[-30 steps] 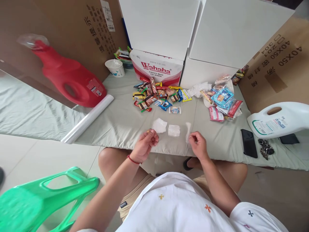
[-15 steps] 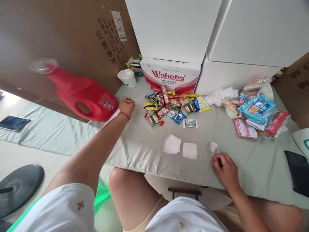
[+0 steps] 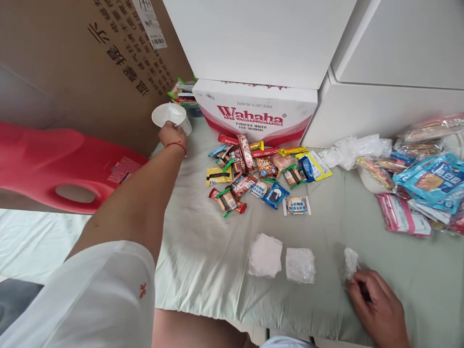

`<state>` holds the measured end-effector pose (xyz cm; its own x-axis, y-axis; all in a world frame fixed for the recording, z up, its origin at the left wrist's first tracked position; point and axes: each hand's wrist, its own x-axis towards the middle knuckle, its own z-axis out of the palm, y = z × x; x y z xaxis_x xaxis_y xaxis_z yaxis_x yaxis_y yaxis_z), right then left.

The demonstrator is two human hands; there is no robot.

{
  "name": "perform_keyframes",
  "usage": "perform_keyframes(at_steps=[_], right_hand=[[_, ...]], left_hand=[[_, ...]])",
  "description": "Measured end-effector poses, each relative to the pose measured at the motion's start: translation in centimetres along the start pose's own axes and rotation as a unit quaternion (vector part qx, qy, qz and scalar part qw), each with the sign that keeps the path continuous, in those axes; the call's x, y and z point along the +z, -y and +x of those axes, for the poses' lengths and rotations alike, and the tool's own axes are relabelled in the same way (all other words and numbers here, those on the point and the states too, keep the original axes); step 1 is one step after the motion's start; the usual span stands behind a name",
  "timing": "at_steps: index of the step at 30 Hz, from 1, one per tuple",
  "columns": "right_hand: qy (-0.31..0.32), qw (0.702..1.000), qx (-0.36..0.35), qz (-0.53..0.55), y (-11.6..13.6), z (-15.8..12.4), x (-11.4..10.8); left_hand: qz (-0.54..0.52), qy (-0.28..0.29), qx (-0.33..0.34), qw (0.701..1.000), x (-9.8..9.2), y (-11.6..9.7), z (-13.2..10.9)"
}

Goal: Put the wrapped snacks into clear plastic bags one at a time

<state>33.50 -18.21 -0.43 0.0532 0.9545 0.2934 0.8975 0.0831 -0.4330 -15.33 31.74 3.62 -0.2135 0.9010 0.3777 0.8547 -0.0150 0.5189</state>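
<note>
My left hand (image 3: 173,135), a red string at its wrist, is at the near rim of a white paper cup (image 3: 183,123); its fingers are partly hidden. At the lower right my right hand (image 3: 377,302) pinches a crumpled clear wrapper (image 3: 351,263) just above the cloth. Two flat whitish packets, one (image 3: 266,255) on the left and one (image 3: 300,265) on the right, lie side by side in front. Beyond them is a pile of small wrapped snacks (image 3: 242,185), with a single wrapped biscuit (image 3: 296,205) at its near right edge.
A red jug (image 3: 43,157) stands at the left beside a large cardboard box (image 3: 72,63). Behind the snacks is a Wahaha carton (image 3: 253,113) with white boxes (image 3: 253,43) above. Blue packets (image 3: 431,181), other packaged food and crumpled plastic (image 3: 357,151) lie at the right.
My left hand has moved up and left from the cloth to the cup. The view has shifted closer to the surface. My right hand still holds the wrapper.
</note>
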Motion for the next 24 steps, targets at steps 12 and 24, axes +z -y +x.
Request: perform_keyframes(at_steps=[12, 24], right_hand=[[-0.009, 1.0, 0.003, 0.025, 0.7, 2.0, 0.8], [-0.005, 0.978, -0.133, 0.159, 6.9, 7.1, -2.4]], left_hand=[[-0.074, 0.02, 0.105, 0.991, -10.4, -8.8, -24.3], [-0.323, 0.349, 0.085, 0.876, -15.0, -16.1, -39.8]])
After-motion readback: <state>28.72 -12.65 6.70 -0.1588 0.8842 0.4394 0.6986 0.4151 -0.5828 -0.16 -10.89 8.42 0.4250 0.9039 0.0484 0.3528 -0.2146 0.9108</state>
